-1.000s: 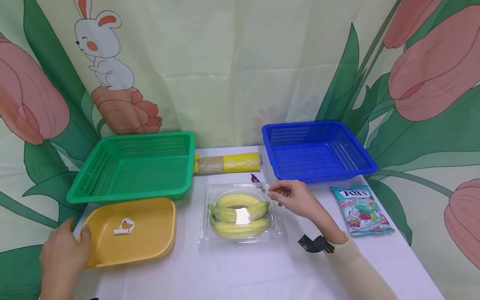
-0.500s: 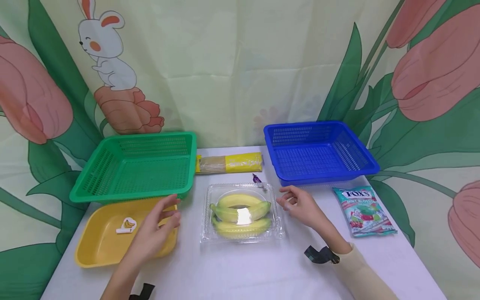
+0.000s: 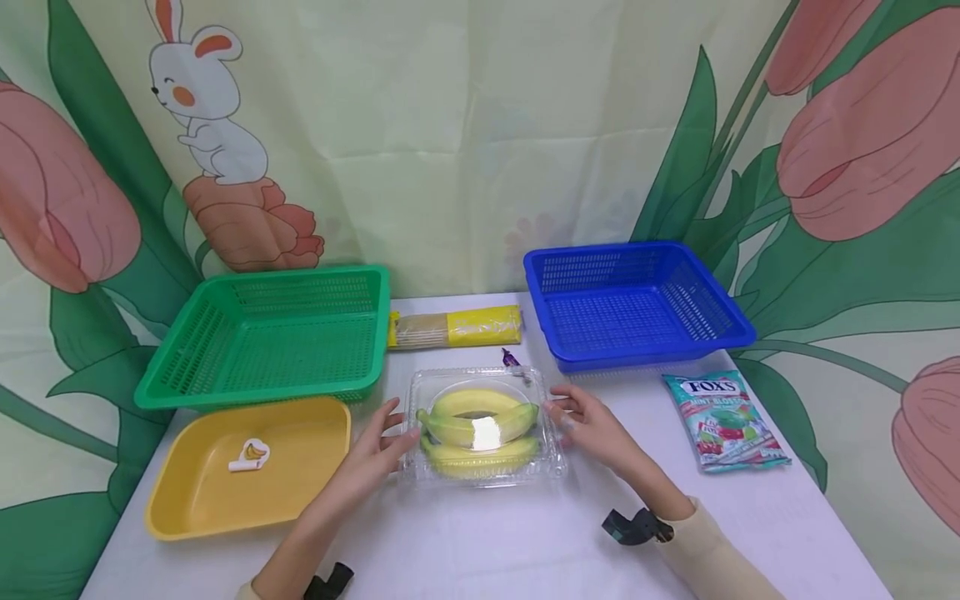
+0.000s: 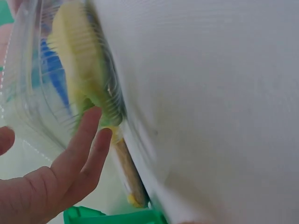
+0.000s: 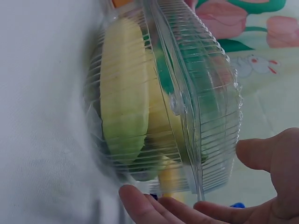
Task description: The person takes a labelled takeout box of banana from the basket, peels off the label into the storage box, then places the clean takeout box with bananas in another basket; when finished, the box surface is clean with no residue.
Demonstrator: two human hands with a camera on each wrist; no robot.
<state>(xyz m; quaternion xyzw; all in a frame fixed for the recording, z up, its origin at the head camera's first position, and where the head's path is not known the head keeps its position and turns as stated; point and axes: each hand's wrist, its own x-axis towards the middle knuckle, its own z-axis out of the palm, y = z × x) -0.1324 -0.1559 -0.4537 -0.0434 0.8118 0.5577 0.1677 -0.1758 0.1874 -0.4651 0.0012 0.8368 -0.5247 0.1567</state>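
you're at the grab step: both hands bracket the clear box (image 3: pixel 483 425) of bananas (image 3: pixel 478 421), which sits flat on the table (image 3: pixel 480 542) at centre, lid closed as far as the head view shows.

left hand (image 3: pixel 375 457) is at the box's 9 o'clock side, fingers straight and spread. the fingertips (image 4: pixel 96 122) touch or nearly touch the clear wall in the left wrist view, with no curl round it, so that hand is apart and holding nothing.

right hand (image 3: pixel 588 421) is at the 3 o'clock side, fingers loosely extended. in the right wrist view the fingers (image 5: pixel 154 207) sit below the rim and the thumb is off to the side; contact isn't clear. no clamp there either.

my read: the box isn't lifted and neither side is gripped. the next move calls for closing both hands on the opposite rims evenly; the plastic looks thin and ribbed, so squeeze lightly or the lid may pop. keep it level so the bananas don't slide.

around it:
- green basket (image 3: pixel 270 333) at 10 o'clock
- yellow tray (image 3: pixel 300 475) at 9 o'clock, just beside your left hand, small sticker (image 3: pixel 250 455) in it
- blue basket (image 3: pixel 637 300) at 2 o'clock
- yellow packet (image 3: pixel 457 326) at 12 o'clock, between the baskets
- candy bag (image 3: pixel 723 421) at 3 o'clock, well past your right hand
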